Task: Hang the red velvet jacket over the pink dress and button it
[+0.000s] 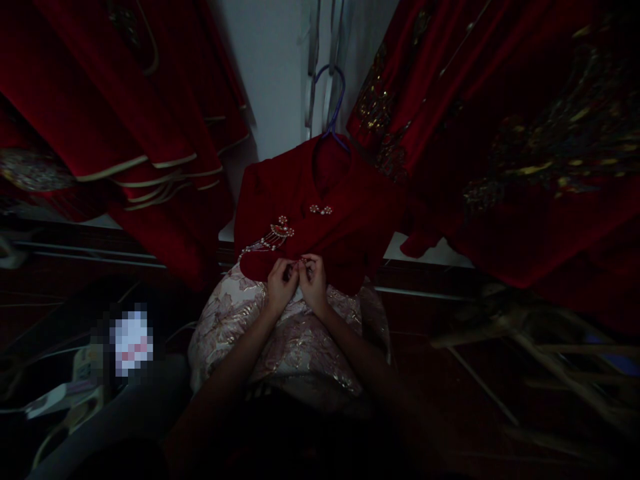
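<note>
A dark red jacket [320,220] hangs on a blue hanger [334,100] in front of me, above a pale floral skirt [295,340]. A pearl clasp [321,210] sits near its collar and a beaded tassel brooch [273,239] on its left side. My left hand [281,285] and my right hand [314,280] meet at the jacket's lower front edge. The fingers of both hands are pinched on a small fastening [299,267] there, too small to name.
Red garments with pale trim [150,133] hang at the left, and red embroidered ones with gold thread [525,147] at the right. A white wall [280,80] is behind. A wooden rack [525,333] stands at the right. A blurred bright patch [131,343] lies lower left.
</note>
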Demonstrator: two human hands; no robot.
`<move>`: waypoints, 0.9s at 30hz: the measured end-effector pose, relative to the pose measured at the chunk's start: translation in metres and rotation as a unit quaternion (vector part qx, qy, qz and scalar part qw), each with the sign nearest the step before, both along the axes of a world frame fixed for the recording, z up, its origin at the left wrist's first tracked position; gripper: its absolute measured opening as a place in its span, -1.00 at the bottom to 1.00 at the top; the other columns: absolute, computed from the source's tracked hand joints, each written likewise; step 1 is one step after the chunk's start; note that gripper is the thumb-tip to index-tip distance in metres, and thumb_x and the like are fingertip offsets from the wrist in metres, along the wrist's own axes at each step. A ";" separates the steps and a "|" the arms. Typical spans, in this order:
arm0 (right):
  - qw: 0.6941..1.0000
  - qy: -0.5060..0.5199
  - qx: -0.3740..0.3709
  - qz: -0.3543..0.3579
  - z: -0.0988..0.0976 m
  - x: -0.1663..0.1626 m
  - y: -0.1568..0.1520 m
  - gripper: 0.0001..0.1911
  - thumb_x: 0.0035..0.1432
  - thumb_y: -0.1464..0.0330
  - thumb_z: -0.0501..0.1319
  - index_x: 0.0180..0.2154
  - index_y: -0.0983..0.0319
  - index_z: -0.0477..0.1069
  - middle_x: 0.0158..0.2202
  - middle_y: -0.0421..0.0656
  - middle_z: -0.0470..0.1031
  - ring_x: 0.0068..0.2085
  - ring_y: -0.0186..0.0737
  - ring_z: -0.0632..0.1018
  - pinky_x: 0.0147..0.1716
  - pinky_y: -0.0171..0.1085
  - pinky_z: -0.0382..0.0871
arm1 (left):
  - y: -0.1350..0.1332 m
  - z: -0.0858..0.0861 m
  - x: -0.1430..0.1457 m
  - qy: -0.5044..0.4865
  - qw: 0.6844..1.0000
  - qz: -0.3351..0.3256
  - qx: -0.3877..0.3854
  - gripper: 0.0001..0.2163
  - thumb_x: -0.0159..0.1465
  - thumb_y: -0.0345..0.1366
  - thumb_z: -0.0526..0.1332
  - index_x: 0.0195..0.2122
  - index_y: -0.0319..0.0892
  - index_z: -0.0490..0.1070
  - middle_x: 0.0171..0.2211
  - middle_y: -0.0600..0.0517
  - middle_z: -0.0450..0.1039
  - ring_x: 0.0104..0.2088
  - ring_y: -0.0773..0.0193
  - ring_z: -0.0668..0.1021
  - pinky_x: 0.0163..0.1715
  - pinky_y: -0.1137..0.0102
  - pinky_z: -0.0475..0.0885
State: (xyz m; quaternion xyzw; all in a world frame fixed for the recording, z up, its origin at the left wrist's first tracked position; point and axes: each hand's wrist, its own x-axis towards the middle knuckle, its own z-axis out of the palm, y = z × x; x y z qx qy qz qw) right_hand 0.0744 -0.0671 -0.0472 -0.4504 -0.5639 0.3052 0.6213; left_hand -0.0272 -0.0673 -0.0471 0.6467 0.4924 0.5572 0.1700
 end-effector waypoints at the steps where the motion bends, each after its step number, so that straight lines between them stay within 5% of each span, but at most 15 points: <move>1: 1.000 0.006 -0.002 0.004 0.000 0.000 0.000 -0.78 0.24 0.29 0.12 -0.09 0.20 0.26 -0.17 -0.09 0.43 -0.25 -0.30 0.50 -0.26 -0.30 0.44 | 0.000 -0.001 0.000 -0.004 1.000 0.003 -0.006 -0.92 0.24 -0.29 0.15 -0.29 -0.16 0.39 -0.36 0.04 0.40 -0.35 0.33 0.46 -0.32 0.46 0.34; 6: 1.000 0.014 -0.012 0.002 0.002 0.000 -0.001 -0.77 0.26 0.28 0.10 -0.07 0.20 0.26 -0.19 -0.10 0.46 -0.25 -0.30 0.52 -0.23 -0.30 0.44 | 0.001 -0.004 0.003 -0.070 0.996 0.015 -0.047 -0.80 0.21 -0.23 0.22 -0.18 -0.15 0.31 -0.41 0.09 0.41 -0.44 0.37 0.46 -0.40 0.49 0.35; 11: 0.999 0.012 -0.021 -0.025 0.006 0.000 -0.002 -0.75 0.23 0.25 0.13 -0.09 0.21 0.31 -0.29 -0.15 0.49 -0.34 -0.32 0.52 -0.32 -0.33 0.44 | 0.003 -0.007 0.003 -0.086 0.996 0.022 -0.019 -0.84 0.18 -0.24 0.25 -0.25 -0.16 0.37 -0.36 0.05 0.42 -0.40 0.39 0.47 -0.36 0.49 0.38; 27: 0.998 0.000 -0.033 -0.058 0.015 0.001 -0.006 -0.77 0.19 0.22 0.16 -0.18 0.22 0.38 -0.25 -0.14 0.51 -0.30 -0.32 0.51 -0.32 -0.35 0.44 | 0.011 -0.010 0.000 -0.233 0.963 -0.040 -0.131 -0.79 0.02 -0.26 0.32 -0.33 -0.23 0.46 -0.37 0.01 0.54 -0.38 0.33 0.57 -0.27 0.43 0.50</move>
